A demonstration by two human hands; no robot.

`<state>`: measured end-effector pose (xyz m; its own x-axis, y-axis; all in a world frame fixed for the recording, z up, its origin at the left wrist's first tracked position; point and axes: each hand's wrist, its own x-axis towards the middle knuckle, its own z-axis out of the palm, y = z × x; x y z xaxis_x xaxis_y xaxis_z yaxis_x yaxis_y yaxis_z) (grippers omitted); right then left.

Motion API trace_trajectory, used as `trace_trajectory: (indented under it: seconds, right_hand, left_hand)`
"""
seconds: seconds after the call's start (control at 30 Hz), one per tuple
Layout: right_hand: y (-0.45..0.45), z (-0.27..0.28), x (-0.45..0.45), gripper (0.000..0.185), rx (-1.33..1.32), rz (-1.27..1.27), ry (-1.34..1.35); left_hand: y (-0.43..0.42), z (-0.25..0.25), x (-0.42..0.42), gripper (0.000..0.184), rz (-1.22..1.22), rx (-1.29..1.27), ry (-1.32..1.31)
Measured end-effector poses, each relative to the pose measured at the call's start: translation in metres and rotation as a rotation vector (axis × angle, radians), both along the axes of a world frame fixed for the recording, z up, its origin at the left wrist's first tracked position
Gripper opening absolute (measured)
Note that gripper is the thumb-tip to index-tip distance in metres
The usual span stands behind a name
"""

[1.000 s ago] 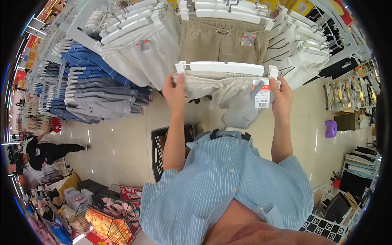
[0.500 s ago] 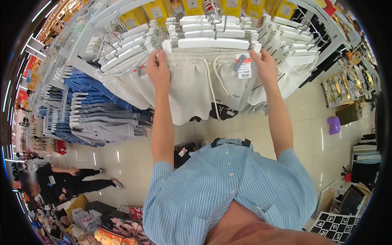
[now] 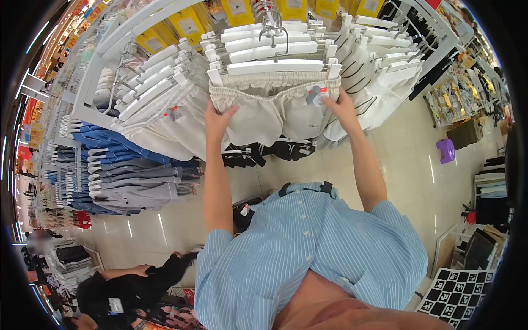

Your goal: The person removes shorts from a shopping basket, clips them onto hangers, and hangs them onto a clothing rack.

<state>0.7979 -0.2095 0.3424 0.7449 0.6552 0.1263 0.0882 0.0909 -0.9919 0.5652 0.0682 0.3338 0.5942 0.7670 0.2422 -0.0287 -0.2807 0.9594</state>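
Note:
Cream shorts (image 3: pixel 256 118) hang by clips from a white hanger (image 3: pixel 276 67) at the front of the rack's middle row. My left hand (image 3: pixel 220 121) is at their left side, thumb on the cloth and the edge of the shorts between thumb and fingers. At the right side my right hand (image 3: pixel 342 109) pinches the edge close to the red and white price tag (image 3: pixel 318 97). More white hangers (image 3: pixel 269 37) stand right behind this one, below the rack's hook.
White shorts (image 3: pixel 168 124) hang to the left, with blue and grey garments (image 3: pixel 135 179) beyond. Striped white garments (image 3: pixel 379 91) hang at right. Black items (image 3: pixel 289 149) hang below. A person in black (image 3: pixel 124 291) is at lower left. A purple stool (image 3: pixel 446 151) stands on the floor at right.
The shorts have gone from in front of my body up to the rack's row, and their drawstring no longer hangs in front. The person in black has come closer at lower left.

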Motion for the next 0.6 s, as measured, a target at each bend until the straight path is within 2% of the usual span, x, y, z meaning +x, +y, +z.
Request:
trace_trajectory:
  seconds: [0.03,0.13,0.27,0.4,0.57,0.6]
  right_hand:
    - [-0.004,-0.015,0.0,0.048,-0.01,0.017,-0.002]
    - [-0.019,-0.049,-0.006,0.048,-0.088,0.039,0.014]
    - [-0.031,-0.09,0.0,0.037,-0.264,0.076,-0.05]
    - [-0.042,-0.119,-0.001,0.039,-0.477,-0.041,-0.017]
    - [-0.074,-0.206,-0.007,0.053,-0.732,-0.058,-0.164]
    - [-0.08,-0.228,-0.009,0.051,-0.684,-0.097,-0.222]
  left_hand:
    - [0.005,-0.008,-0.002,0.043,-0.011,0.02,0.107]
    - [0.004,-0.025,-0.014,0.048,-0.052,-0.124,0.177]
    - [-0.007,-0.042,-0.024,0.045,0.0,-0.012,0.237]
    - [-0.02,-0.084,-0.043,0.041,0.045,-0.06,0.307]
    - [-0.03,-0.176,-0.083,0.042,0.027,-0.185,0.355]
    - [-0.031,-0.199,-0.091,0.043,0.046,-0.19,0.394]
